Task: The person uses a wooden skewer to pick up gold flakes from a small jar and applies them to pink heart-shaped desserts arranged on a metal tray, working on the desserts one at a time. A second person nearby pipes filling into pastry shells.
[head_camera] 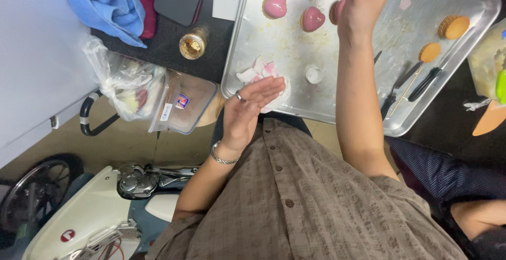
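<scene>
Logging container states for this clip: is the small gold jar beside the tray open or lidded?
Open: the gold jar shows no lid, and its glittery gold contents are visible from above. It stands upright on the dark counter.

We note the baking tray: bare metal, dull sheen, smeared and scuffed. The 4 heart tarts carry a glossy, smooth pink glaze. The tissue beside the left hand is soft, crumpled paper. The bracelet is polished metal. The shirt is matt woven cloth. The bag is thin, crinkled clear plastic. The towel is blue cloth.
</scene>
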